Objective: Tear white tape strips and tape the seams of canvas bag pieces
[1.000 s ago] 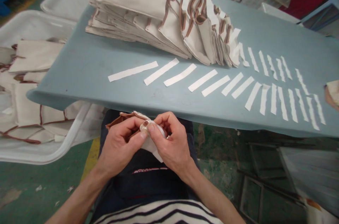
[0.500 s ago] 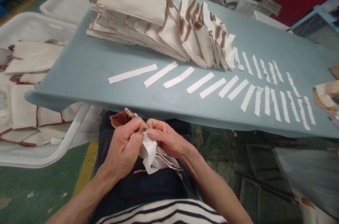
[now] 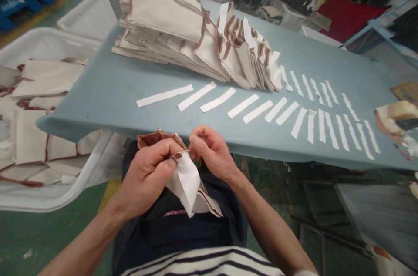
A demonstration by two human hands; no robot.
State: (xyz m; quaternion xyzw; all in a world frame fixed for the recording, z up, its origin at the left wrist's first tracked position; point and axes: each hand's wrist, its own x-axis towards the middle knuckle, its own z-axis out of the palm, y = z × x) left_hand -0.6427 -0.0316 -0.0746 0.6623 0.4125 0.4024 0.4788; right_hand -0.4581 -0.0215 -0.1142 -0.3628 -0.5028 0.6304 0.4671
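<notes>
Over my lap, my left hand (image 3: 153,171) is closed on the edge of a cream fabric piece with brown lining (image 3: 209,203), perhaps a small bag. A white strip (image 3: 187,180) hangs down from the gripped edge. My right hand (image 3: 210,150) is just right of that edge, a little apart from it, with thumb and forefinger pinched together. Whatever is between those fingertips is too small to make out. Much of the fabric is hidden behind my left hand; its brown part (image 3: 152,139) shows above the knuckles.
On the blue-grey table (image 3: 107,93) lie rows of white strips (image 3: 243,105). Behind them rises a stack of cream fabric pieces (image 3: 166,10) with brown edges, some with strips attached. At left, a white bin (image 3: 88,180) holds more such pieces (image 3: 31,132).
My right hand has come off the fabric edge, moving slightly up and right, still pinched. My left hand keeps its hold, and the white strip now hangs more openly. The view has shifted slightly.
</notes>
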